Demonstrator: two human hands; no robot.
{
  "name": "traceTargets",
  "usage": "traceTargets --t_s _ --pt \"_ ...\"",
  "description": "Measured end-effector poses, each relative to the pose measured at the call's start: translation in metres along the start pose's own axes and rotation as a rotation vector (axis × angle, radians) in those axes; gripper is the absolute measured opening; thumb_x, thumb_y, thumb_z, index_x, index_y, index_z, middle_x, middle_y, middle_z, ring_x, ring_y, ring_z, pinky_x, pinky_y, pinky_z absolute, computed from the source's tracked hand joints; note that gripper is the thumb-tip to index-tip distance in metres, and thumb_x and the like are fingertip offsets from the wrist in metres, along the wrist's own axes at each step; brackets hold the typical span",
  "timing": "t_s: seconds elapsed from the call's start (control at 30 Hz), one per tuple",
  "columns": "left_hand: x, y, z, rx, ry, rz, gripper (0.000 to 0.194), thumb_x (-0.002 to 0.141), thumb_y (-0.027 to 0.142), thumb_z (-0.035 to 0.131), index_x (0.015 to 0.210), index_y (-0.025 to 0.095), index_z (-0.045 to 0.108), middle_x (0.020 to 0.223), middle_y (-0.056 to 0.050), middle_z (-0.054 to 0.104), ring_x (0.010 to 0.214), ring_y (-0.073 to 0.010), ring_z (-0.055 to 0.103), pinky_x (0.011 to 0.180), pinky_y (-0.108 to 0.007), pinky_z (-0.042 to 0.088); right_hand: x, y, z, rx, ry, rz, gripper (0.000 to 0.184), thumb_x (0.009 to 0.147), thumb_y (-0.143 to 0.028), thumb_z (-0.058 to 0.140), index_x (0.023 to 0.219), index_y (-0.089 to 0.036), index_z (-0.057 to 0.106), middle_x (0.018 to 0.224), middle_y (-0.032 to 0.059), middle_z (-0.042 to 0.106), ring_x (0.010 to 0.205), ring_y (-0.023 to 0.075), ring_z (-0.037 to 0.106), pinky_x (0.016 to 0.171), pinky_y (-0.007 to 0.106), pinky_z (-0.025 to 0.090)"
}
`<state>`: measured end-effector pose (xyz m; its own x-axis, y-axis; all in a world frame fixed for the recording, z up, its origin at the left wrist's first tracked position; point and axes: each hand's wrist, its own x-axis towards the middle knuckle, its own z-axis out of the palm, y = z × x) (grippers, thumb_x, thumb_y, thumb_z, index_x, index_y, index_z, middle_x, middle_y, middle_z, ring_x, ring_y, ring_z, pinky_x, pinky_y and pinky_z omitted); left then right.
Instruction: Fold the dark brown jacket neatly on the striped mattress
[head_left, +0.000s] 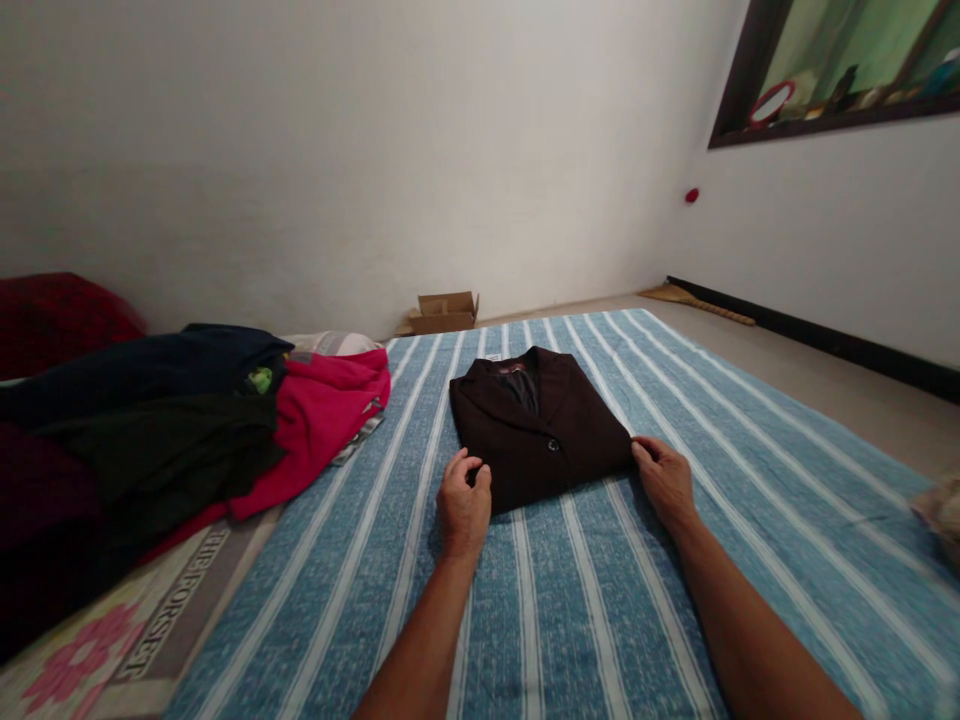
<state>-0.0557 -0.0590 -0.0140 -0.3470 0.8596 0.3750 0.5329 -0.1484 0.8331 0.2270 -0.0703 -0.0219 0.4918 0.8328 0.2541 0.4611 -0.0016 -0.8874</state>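
Observation:
A dark brown jacket (517, 430) lies folded into a compact shape on a blue-and-white striped sheet (555, 620). Its collar points away from me, and one button shows on the front. My left hand (465, 505) is at the near left corner of the jacket, fingers curled and thumb bent, with dark cloth visible between them. At the right corner, the thumb and fingers of my right hand (664, 478) pinch the jacket's edge. The undersides of both grips are hidden.
To the left lies a heap of clothes, including a pink garment (330, 410), a dark green one (172, 440) and a navy one (165, 360). An open cardboard box (444, 313) stands by the back wall. A broom (697, 300) lies on the floor at right.

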Motion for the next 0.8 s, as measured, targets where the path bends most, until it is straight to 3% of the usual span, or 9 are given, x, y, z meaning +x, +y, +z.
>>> traceTargets --t_s 0.23,0.37,0.5,0.67,0.8 --pt "0.003 -0.001 -0.001 -0.276 0.036 -0.336 0.026 0.069 0.022 0.063 0.094 0.019 0.058 0.1 -0.007 0.068 0.096 -0.0227 0.064 0.087 -0.037 0.049 0.0 0.001 -0.001 -0.013 0.01 0.007 0.038 0.071 -0.047 0.049 0.083 -0.017 0.07 0.083 0.007 0.07 0.082 0.0248 0.062 0.077 0.034 0.044" --pt "0.002 0.005 -0.006 -0.434 0.026 -0.493 0.029 0.064 0.024 0.067 0.091 0.019 0.057 0.096 -0.006 0.069 0.088 -0.0213 0.066 0.076 -0.032 0.051 -0.001 0.0 -0.002 -0.006 0.005 0.006 0.039 0.071 -0.047 0.049 0.084 -0.017 0.07 0.083 0.0073 0.07 0.083 0.0246 0.062 0.079 0.034 0.044" --pt "0.003 0.015 -0.014 -0.62 -0.069 -0.658 0.028 0.058 0.026 0.071 0.081 0.016 0.059 0.074 -0.002 0.068 0.066 -0.0163 0.065 0.06 -0.026 0.049 -0.002 -0.001 -0.004 0.009 -0.002 0.009 0.038 0.07 -0.046 0.051 0.084 -0.016 0.07 0.081 0.0071 0.069 0.08 0.0242 0.062 0.078 0.034 0.044" --pt "0.005 0.025 -0.022 -0.749 -0.24 -0.737 0.019 0.057 0.02 0.073 0.07 0.013 0.063 0.066 -0.004 0.068 0.057 -0.0137 0.063 0.056 -0.024 0.048 -0.004 0.0 -0.002 0.062 0.022 0.038 0.035 0.067 -0.046 0.056 0.081 -0.017 0.07 0.08 0.0067 0.069 0.08 0.0249 0.062 0.078 0.036 0.045" --pt "0.004 0.027 -0.022 -0.754 -0.28 -0.753 0.015 0.058 0.015 0.072 0.072 0.013 0.065 0.068 -0.005 0.07 0.057 -0.014 0.064 0.054 -0.023 0.049 -0.005 -0.004 -0.003 0.155 0.083 0.086 0.036 0.064 -0.045 0.061 0.082 -0.015 0.07 0.075 0.0084 0.069 0.074 0.0263 0.063 0.073 0.04 0.047"
